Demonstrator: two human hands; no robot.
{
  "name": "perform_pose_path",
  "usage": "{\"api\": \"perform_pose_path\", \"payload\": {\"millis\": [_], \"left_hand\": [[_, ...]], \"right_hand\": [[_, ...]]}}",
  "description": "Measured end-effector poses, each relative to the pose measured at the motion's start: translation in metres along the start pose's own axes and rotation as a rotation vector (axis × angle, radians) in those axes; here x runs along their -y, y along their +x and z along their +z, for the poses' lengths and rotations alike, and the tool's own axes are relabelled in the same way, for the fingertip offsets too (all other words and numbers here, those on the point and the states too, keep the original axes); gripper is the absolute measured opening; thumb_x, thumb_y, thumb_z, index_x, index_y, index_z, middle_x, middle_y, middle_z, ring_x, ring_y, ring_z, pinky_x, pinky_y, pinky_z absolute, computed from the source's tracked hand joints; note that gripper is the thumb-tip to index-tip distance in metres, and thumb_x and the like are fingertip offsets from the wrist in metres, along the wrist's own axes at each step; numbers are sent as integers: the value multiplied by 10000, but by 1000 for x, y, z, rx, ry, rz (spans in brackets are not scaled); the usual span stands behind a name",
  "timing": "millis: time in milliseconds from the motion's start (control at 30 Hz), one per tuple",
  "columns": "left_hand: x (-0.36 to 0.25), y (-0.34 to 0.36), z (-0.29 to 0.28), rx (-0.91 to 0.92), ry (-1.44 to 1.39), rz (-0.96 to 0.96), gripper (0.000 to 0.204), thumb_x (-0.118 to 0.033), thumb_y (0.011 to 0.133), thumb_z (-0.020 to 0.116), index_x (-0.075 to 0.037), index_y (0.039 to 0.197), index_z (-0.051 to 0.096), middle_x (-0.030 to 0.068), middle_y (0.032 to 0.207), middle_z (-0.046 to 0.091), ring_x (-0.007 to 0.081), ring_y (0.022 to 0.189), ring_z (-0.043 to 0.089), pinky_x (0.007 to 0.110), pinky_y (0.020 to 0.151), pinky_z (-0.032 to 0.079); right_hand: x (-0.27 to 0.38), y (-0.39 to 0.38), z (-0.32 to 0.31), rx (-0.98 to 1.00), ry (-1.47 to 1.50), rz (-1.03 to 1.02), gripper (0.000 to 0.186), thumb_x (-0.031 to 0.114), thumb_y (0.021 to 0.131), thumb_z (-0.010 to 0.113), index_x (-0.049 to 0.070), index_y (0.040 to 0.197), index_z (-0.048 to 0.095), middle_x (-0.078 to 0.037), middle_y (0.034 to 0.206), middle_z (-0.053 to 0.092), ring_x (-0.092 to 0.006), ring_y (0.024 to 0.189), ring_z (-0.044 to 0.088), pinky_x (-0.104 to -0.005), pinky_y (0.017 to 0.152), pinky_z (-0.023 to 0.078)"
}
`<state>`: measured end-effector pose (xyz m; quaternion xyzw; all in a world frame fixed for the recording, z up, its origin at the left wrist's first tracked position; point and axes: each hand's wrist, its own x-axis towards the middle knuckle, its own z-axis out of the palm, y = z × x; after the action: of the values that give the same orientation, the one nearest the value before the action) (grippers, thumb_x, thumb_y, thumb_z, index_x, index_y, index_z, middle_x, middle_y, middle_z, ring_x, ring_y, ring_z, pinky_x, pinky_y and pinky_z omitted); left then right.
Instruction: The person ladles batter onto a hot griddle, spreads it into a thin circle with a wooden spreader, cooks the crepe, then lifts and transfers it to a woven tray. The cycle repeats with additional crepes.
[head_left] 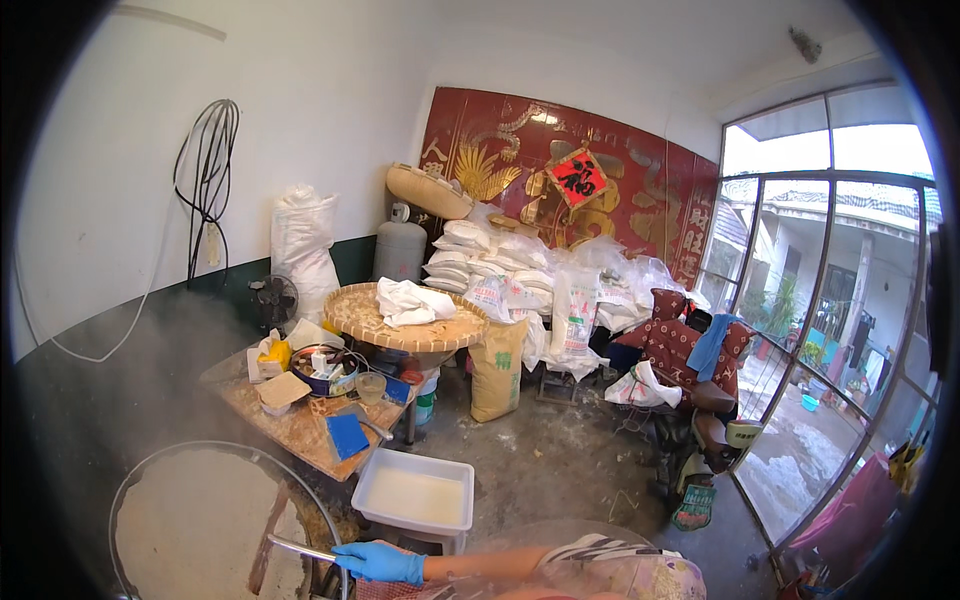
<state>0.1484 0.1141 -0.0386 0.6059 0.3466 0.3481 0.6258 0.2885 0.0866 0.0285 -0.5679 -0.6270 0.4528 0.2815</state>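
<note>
My right hand, in a blue glove, reaches in from the lower right and is closed around the metal handle of a scraper. The scraper's long brown blade lies across a wide, round, pale surface at the lower left, which steams and has a thin metal hoop around its edge. Whether that surface is cloth, batter or liquid I cannot tell. Beyond my hand stands a white rectangular tub with a milky liquid in it. My left hand is out of view.
A low wooden table holds a blue block, bowls and boxes. Behind it rests a round woven tray with white cloth on it. Stacked sacks, a grey gas cylinder and a parked motorbike stand farther back.
</note>
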Motion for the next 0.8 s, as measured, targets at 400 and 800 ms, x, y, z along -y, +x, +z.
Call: {"api": "perform_pose_path", "payload": {"millis": [400, 800], "left_hand": [[52, 3, 17, -311, -160, 182, 260, -187, 874, 561, 3, 1052, 567, 125, 866, 618, 177, 780, 563, 306, 687, 458], [12, -19, -1, -520, -416, 65, 190, -64, 862, 543, 21, 1031, 541, 49, 772, 587, 111, 652, 543, 229, 586, 436]], "right_hand": [[2, -7, 14, -146, 19, -155, 531, 305, 931, 467, 14, 1353, 328, -170, 1255, 508, -216, 1077, 534, -309, 897, 415], [-24, -1, 33, -199, 299, -276, 549, 249, 915, 503, 5, 1364, 301, -97, 855, 580, -113, 752, 501, -275, 701, 443]]}}
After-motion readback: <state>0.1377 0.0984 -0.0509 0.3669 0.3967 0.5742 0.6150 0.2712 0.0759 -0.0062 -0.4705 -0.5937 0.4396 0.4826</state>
